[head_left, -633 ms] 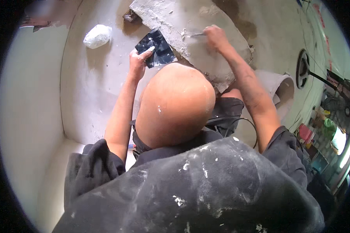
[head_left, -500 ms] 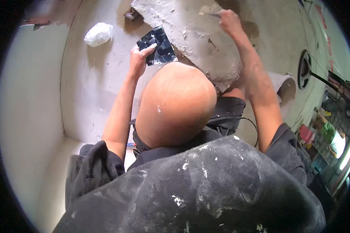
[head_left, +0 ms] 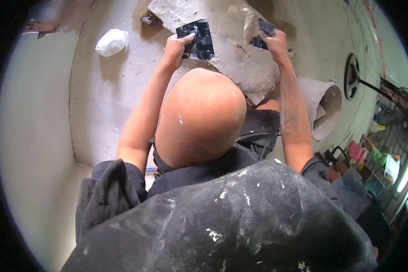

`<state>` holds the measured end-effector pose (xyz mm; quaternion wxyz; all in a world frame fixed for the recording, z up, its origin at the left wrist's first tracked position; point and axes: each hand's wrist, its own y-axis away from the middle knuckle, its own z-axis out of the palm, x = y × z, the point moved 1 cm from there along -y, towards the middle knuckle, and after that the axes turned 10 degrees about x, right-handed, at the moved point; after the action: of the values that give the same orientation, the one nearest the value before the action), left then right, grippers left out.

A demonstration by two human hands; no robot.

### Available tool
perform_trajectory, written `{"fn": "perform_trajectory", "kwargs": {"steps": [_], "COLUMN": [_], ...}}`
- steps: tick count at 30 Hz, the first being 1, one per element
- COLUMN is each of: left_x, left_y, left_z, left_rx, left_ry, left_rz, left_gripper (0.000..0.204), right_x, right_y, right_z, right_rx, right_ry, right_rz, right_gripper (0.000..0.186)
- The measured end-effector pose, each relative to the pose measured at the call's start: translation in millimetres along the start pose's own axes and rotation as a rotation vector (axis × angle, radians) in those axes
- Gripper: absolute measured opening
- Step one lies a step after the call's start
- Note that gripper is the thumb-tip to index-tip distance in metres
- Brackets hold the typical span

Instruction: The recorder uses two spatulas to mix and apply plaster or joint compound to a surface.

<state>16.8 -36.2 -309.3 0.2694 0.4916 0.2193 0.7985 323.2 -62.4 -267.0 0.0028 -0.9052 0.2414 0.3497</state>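
Note:
In my left hand (head_left: 173, 47) is a black, flat square putty spreader (head_left: 201, 38), smeared with white, my thumb lying across its face. My right hand (head_left: 276, 45) grips a second black putty spreader (head_left: 260, 41), with a pale, blurred mass of putty (head_left: 249, 25) along its left edge. Both spreaders are above a putty-crusted board (head_left: 229, 52) lying at a slant on the floor. My bent bare knee (head_left: 201, 115) rises between my forearms and hides the board's near left part.
A white plastic bag (head_left: 112, 42) sits on the floor at left, near a pale wall (head_left: 31, 118). At right lies a pale bucket (head_left: 324, 109) on its side, beside a black wheel-like ring on a rod (head_left: 352, 76). Another person (head_left: 385, 161) is at the far right.
My right hand has come down and nearer; its spreader now shows its black face. My left hand has moved up and right, its spreader turned more upright. The bucket's opening shows more.

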Motion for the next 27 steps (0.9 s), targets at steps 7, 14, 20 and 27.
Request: {"fn": "perform_trajectory", "kwargs": {"steps": [7,14,20,27], "left_x": [38,66,66,68], "left_y": [17,32,27,32], "left_z": [51,94,107,110], "left_rx": [-0.099,-0.062,-0.036,-0.059], "left_ry": [0.135,0.271,0.42,0.414], "left_rz": [-0.167,-0.07,0.013,0.065], "left_gripper": [0.018,0.008,0.006,0.009], "right_x": [-34,-99,-117,-114], "right_y": [51,73,75,72], "right_z": [-36,-34,-18,-25], "right_rx": [0.266,0.661,0.608,0.706], "right_ry": [-0.931,-0.584,-0.588,-0.521], "right_rz": [-0.186,-0.215,-0.458,-0.513], "right_gripper": [0.03,0.025,0.018,0.027]}}
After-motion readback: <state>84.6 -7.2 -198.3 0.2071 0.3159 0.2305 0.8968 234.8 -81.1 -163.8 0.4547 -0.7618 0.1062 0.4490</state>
